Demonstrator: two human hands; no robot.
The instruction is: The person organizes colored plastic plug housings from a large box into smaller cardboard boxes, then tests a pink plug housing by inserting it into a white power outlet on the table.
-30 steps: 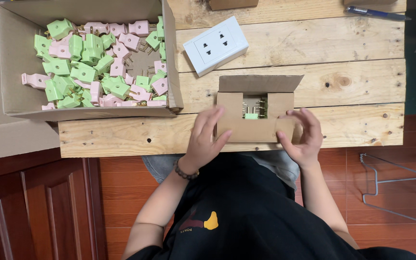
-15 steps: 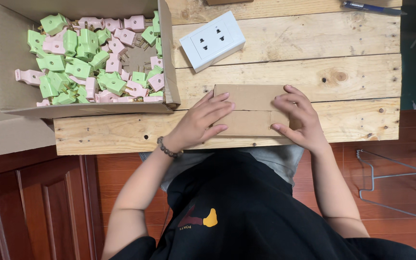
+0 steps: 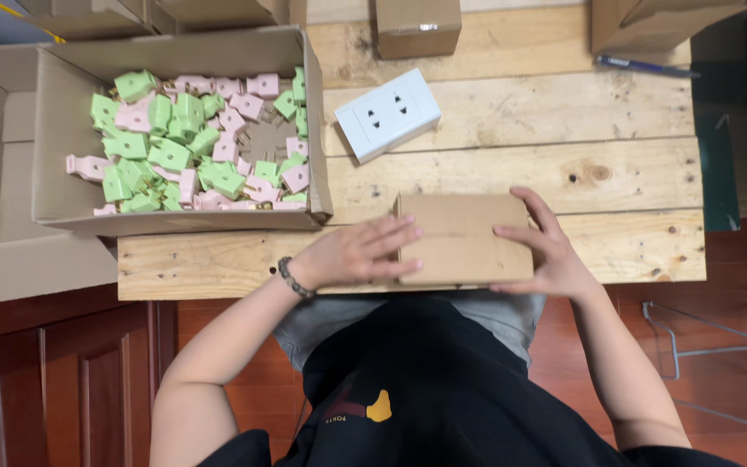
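Note:
A small brown cardboard box (image 3: pixel 464 233) lies flat on the wooden table (image 3: pixel 633 199) near its front edge, its flaps folded down. My left hand (image 3: pixel 356 252) rests palm-down on the box's left side, fingers spread over the lid. My right hand (image 3: pixel 546 246) presses on the right side, fingers curled over its edge. A beaded bracelet sits on my left wrist.
A large open carton (image 3: pixel 62 173) at the left holds several green and pink plastic parts (image 3: pixel 188 147). A white wall socket plate (image 3: pixel 388 114) lies behind the small box. More cardboard boxes (image 3: pixel 417 26) and a pen (image 3: pixel 646 66) sit at the far edge.
The small box's top flap was open with a green part visible inside; it has been folded shut. Both hands have moved from the box's front onto its closed lid.

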